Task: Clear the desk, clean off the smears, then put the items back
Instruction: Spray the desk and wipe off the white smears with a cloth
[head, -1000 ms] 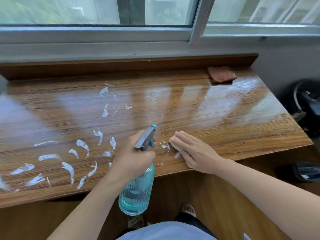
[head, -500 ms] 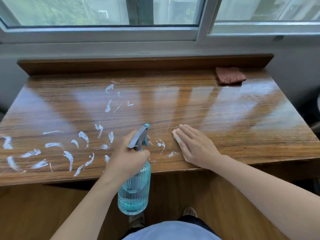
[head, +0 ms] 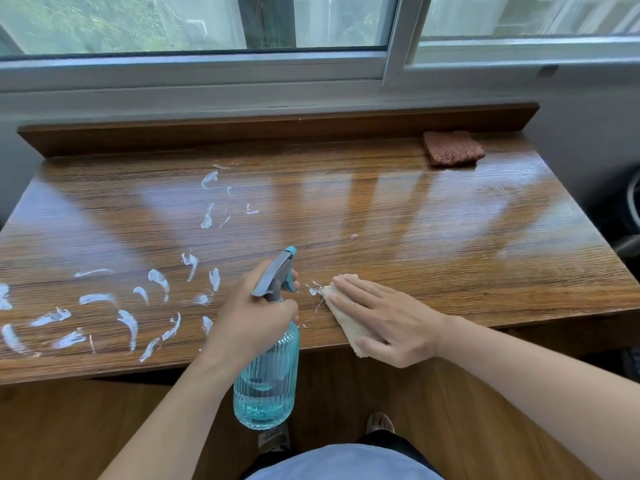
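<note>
- Your left hand [head: 251, 315] has its grip clamped around the neck of the spray bottle [head: 266, 382], with a fingertip showing at the front of the grey trigger head, just under the blue nozzle.
- You hold the bottle upright at the near edge of the tabletop [head: 433, 237]; its ribbed blue body hangs below that edge, in front of your legs, partly filled with blue liquid.
- Your right hand [head: 384, 320] lies flat, fingers straight and together, pressing a pale cloth [head: 346, 323] onto the tabletop close to the near edge; the grip is not curled round anything.
- The cloth pokes out ahead of your fingertips and under your thumb; its front corner touches a small white smear [head: 314, 289] just beside the nozzle.
- Many white smears [head: 128, 323] cover the left half of the tabletop, in curved strokes from the near edge outward, with a smaller cluster [head: 209, 202] farther back toward the middle.
- The right half of the tabletop is glossy and reflects the window [head: 311, 22].
- A reddish-brown pad [head: 452, 147] sits at the far right corner, against the raised back ledge [head: 277, 128].
- Your foot in a sandal [head: 273, 438] shows on the floor under the bottle.
</note>
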Tool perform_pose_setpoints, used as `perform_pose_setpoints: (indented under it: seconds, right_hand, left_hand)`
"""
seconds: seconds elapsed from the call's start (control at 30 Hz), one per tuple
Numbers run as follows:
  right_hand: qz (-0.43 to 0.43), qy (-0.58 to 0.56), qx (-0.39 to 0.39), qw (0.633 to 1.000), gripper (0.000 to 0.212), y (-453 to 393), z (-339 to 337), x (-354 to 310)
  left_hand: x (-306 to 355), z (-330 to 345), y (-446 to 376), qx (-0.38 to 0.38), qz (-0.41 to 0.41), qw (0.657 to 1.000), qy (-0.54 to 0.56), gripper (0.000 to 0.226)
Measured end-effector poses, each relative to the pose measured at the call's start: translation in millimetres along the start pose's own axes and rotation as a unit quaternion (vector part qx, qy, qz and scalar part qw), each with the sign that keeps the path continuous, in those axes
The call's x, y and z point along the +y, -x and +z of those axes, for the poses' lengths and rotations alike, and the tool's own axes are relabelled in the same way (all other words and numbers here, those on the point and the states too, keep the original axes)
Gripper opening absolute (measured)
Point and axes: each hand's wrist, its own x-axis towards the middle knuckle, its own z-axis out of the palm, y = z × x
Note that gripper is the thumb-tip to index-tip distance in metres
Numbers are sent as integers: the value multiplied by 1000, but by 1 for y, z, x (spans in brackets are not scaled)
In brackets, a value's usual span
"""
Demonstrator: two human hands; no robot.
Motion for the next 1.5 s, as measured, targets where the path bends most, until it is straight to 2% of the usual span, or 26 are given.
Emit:
perform_pose_setpoints:
  seconds: [0.07, 0.13, 0.2, 0.27, 0.37, 0.4, 0.47, 0.53, 0.6, 0.67, 0.77, 0.83, 0.9, 1.0, 1.2, 1.37, 1.5]
  right_hand:
    - [-23, 18, -2, 1000, 70, -5, -3, 10]
    - [12, 28, 12, 999, 70, -17, -3, 16]
    - [117, -3, 30, 993, 74, -37, -6, 25]
    - [232, -56, 67, 969, 78, -59, -9, 34]
    - [309, -107, 157, 932, 75, -79, -12, 27]
    - [308, -111, 180, 928, 72, -79, -11, 18]
    - [248, -115, 197, 942, 71, -66, -9, -1]
    - [152, -107, 148, 971, 77, -46, -1, -11]
    - [110, -95, 88, 985, 82, -32, 5, -5]
    - [148, -95, 74, 982, 83, -34, 3, 12]
    - [266, -142, 136, 944, 74, -58, -15, 32]
    - [300, -136, 176, 928, 65, -76, -19, 31]
    - [262, -141, 156, 942, 68, -81, -17, 16]
    - [154, -150, 99, 972, 73, -64, -5, 5]
    - [195, -211, 86, 954, 66, 1, -6, 60]
    - [127, -195, 49, 971, 69, 75, 7, 56]
    - [75, -116, 45, 989, 75, 98, 30, 33]
  left_hand:
    - [0, -2, 0, -3, -2, 1000, 4, 32]
    - [1, -4, -2, 1, -3, 1000, 0, 33]
    - [1, -6, -3, 3, -1, 1000, -1, 34]
    - [1, -6, -5, 4, 2, 1000, 1, 34]
    - [2, -8, -5, 7, 3, 1000, -3, 31]
    - [2, -8, -5, 7, 4, 1000, -5, 31]
    - [2, -8, -5, 7, 12, 1000, -4, 33]
    - [3, -6, -4, 8, 20, 1000, -1, 33]
    - [1, -6, -4, 9, 21, 1000, -5, 32]
    - [-1, -6, -4, 8, 11, 1000, -9, 34]
    - [-3, -5, -3, 6, 2, 1000, -16, 34]
    - [-2, -3, -1, 6, 3, 1000, -23, 33]
    - [-1, 1, 0, 2, 5, 999, -34, 30]
    - [-1, 9, 2, -11, 9, 999, -44, 30]
    - [-4, 28, 12, -32, -8, 998, -56, 32]
    - [-5, 42, 23, -35, -13, 998, -48, 34]
    - [-6, 50, 27, -27, -21, 998, -45, 34]
